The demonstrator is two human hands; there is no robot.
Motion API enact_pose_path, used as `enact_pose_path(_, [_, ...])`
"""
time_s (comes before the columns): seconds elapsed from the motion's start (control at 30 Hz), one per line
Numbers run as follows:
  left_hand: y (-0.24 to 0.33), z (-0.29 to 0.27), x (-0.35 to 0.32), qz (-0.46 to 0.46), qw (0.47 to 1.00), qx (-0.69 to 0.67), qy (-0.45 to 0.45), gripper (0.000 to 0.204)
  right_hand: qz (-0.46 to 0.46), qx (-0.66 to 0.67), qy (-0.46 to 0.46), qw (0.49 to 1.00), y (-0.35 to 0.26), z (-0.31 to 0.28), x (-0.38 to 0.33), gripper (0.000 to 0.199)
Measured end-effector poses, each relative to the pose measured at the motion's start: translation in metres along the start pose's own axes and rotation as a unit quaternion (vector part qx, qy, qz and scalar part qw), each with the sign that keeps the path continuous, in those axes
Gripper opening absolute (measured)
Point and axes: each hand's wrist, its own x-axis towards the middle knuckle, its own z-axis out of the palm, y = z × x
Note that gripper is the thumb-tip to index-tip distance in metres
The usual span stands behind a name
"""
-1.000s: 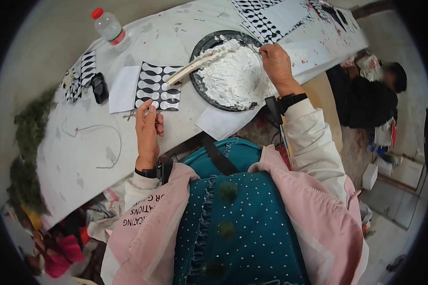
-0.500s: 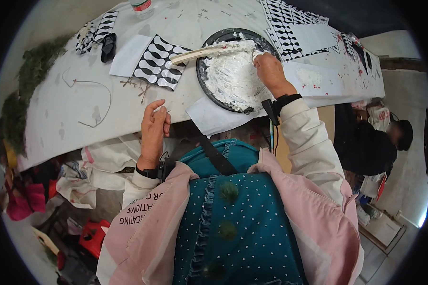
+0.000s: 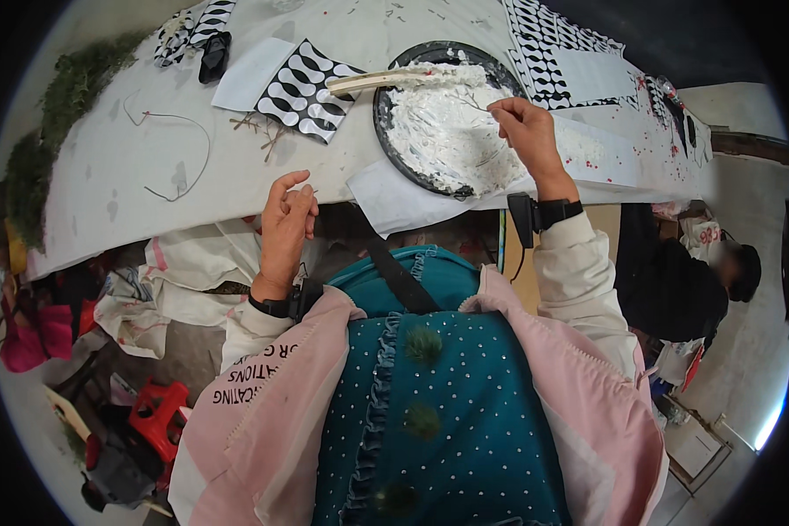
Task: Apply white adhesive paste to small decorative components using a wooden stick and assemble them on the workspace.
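My right hand [image 3: 532, 136] is over the right side of a round black tray [image 3: 383, 131] spread with thick white paste [image 3: 438, 131]. Thumb and forefinger pinch a thin forked twig [image 3: 472, 102], its branches over the paste. Across the tray's far left rim rests a pale wooden stick [image 3: 359, 83], its right end coated in paste. My left hand [image 3: 285, 215] hovers near the table's front edge, fingers curled in; a tiny pale thing may be at the fingertips, too small to name.
Black-and-white patterned sheets [image 3: 311, 96] lie left of the tray and at the far right. More brown twigs [image 3: 272, 138] lie nearby, with a bent wire [image 3: 206, 145] farther left. Green foliage [image 3: 39, 175] lines the left edge. A person in dark clothes [image 3: 675, 285] is at the right.
My right hand has drawn back a little to the right, and the twig now shows against the paste. The left hand stays nearly in place. The whole view has shifted slightly.
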Motion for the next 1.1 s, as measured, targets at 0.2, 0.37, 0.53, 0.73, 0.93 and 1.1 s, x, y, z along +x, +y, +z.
enact_pose_path(0.2, [0.003,-0.008,-0.001,0.002,1.0,-0.008,-0.001,0.028,-0.093,-0.225,0.039,0.969,0.038,0.017,0.021,0.011])
enact_pose_path(0.37, [-0.001,-0.011,0.006,0.002,1.0,-0.014,0.002,0.025,-0.127,-0.341,0.043,0.93,0.042,0.026,0.028,0.011])
enact_pose_path(0.53, [0.003,-0.006,0.009,-0.011,1.0,-0.01,-0.003,0.024,-0.101,-0.269,-0.004,0.958,0.021,0.024,0.02,0.007])
enact_pose_path(0.73, [0.003,-0.009,0.009,-0.013,1.0,-0.002,0.013,0.025,-0.198,-0.275,0.112,0.934,0.001,0.003,0.014,0.004])
enact_pose_path(0.93, [0.004,-0.008,0.005,-0.009,1.0,0.01,0.015,0.025,-0.207,-0.354,0.019,0.912,0.022,0.026,0.027,0.004])
enact_pose_path(1.1, [0.003,-0.009,0.003,-0.016,1.0,0.004,0.026,0.026,-0.192,-0.316,0.048,0.928,0.005,0.013,0.021,0.006])
